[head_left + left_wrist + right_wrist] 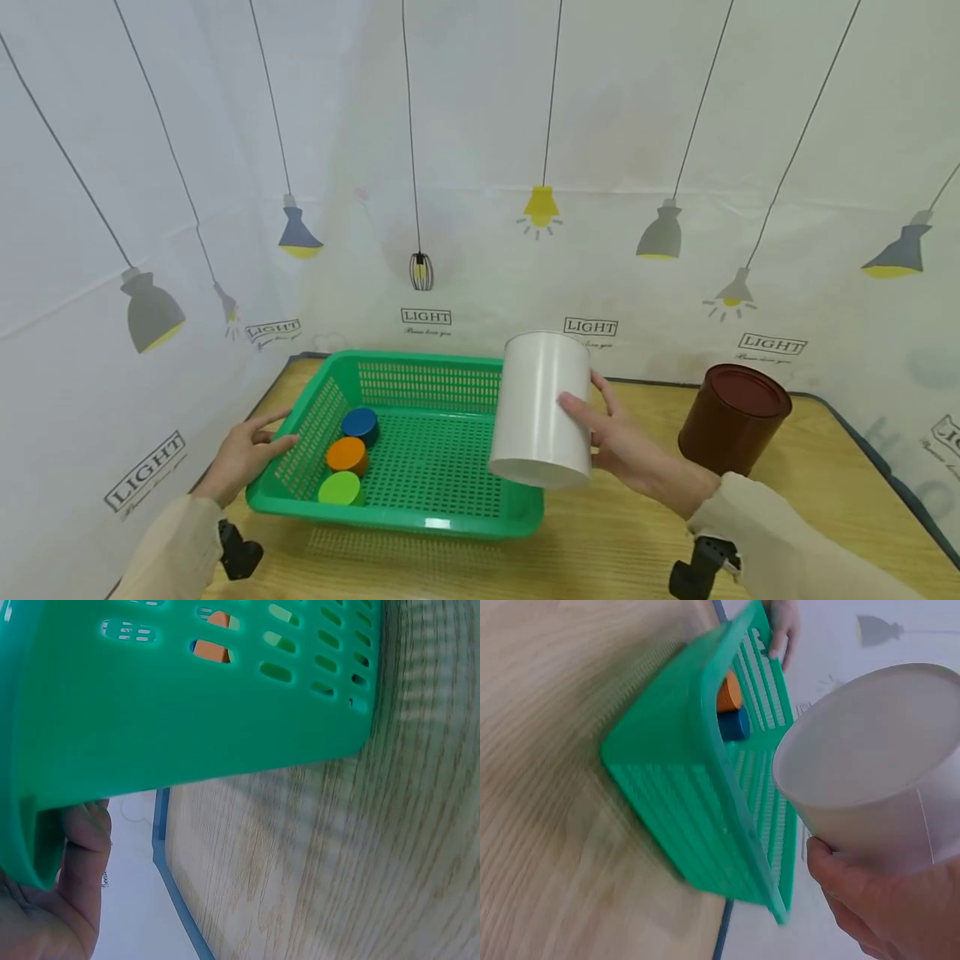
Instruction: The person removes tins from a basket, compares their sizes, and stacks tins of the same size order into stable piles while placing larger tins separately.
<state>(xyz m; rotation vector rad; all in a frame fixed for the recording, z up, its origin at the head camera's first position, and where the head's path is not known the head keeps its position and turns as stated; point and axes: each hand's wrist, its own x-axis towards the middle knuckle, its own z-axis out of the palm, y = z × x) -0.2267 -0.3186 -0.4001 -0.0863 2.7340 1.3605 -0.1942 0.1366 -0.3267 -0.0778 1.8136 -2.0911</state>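
We grip the white can in our right hand, fingers and thumb curled round its side; it hangs tilted at centre frame, above the basket's right rim. Our left hand, lower left, rests against the basket's left rim, fingers straight. Blue, orange and green discs lie inside by the left wall. A brown can stands at right on the table.
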